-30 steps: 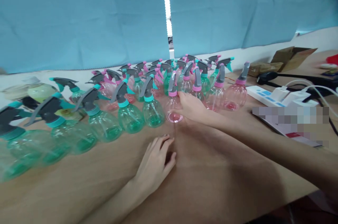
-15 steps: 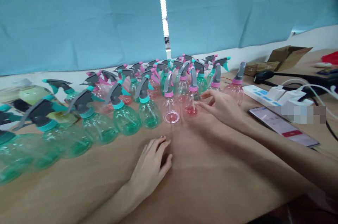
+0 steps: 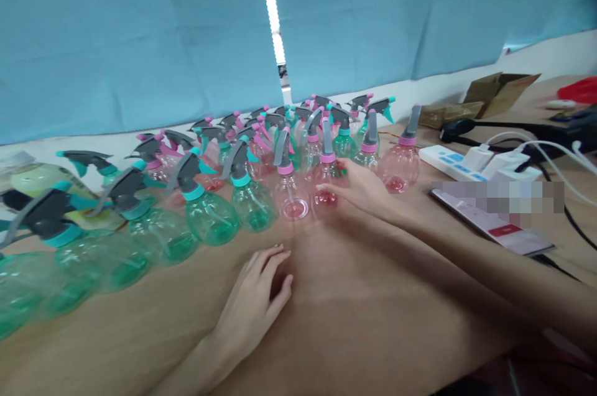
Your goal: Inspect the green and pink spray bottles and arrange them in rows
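Observation:
My right hand is around the side of a pink spray bottle, its thumb across the front and its fingers at the right behind the body. This bottle stands upright with a pink collar and a grey trigger. Just left of it is another pink spray bottle, and to the right stands a third pink spray bottle. My left hand rests on the table, fingers loosely curved and thumb apart, holding nothing. Nearest to it is a green spray bottle with a teal collar.
More green spray bottles line the left side, with mixed pink and green ones behind. A white power strip, a phone, cables and an open cardboard box lie on the right. A blue sheet covers the back wall.
My right hand has moved from beside the pink spray bottle to around it. The whole view has shifted slightly, with things now further left. My left hand stays on the table.

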Available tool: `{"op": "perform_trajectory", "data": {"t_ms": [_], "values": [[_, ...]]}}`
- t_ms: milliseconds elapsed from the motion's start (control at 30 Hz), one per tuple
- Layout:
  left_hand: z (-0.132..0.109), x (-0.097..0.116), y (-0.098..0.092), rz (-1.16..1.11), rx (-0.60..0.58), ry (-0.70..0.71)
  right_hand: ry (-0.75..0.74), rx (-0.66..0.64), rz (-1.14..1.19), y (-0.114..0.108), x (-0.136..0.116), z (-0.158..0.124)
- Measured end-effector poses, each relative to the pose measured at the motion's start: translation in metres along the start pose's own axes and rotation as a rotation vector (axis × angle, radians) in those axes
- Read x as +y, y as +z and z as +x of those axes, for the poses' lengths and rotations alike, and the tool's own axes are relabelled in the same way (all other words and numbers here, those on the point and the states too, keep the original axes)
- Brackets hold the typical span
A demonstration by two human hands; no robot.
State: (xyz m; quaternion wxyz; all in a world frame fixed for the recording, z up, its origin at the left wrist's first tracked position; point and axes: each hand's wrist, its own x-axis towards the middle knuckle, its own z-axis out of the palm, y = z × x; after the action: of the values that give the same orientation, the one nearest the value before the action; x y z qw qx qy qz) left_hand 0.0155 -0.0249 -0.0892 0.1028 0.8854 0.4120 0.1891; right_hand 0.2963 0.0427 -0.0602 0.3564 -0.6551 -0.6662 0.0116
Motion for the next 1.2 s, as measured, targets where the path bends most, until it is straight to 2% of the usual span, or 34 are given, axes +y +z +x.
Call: {"op": "perform_trajectory", "data": {"t_ms": [167, 367, 533, 667, 733, 933, 1200], "values": [[0.001, 0.006, -0.003, -0.101, 0.018, -0.015, -0.022, -0.013, 0.011, -0.005, -0.002, -0.014], [0.004, 0.024, -0.005, -0.235, 0.06, -0.104, -0.08, -0.05, -0.025, -0.021, -0.011, -0.048], [0.018, 0.044, -0.008, -0.352, 0.103, -0.159, -0.124, -0.142, -0.125, -0.037, -0.026, -0.073], [0.034, 0.06, -0.019, -0.502, 0.184, -0.103, -0.186, -0.196, -0.115, -0.042, -0.041, -0.087], [0.042, 0.067, -0.025, -0.556, 0.217, -0.079, -0.225, -0.235, -0.072, -0.042, -0.051, -0.092], [0.057, 0.078, -0.037, -0.472, 0.281, -0.088, -0.267, -0.312, -0.003, -0.028, -0.082, -0.104], [0.039, 0.072, -0.049, -0.572, 0.293, -0.074, -0.271, -0.338, 0.07, -0.011, -0.098, -0.112]]}}
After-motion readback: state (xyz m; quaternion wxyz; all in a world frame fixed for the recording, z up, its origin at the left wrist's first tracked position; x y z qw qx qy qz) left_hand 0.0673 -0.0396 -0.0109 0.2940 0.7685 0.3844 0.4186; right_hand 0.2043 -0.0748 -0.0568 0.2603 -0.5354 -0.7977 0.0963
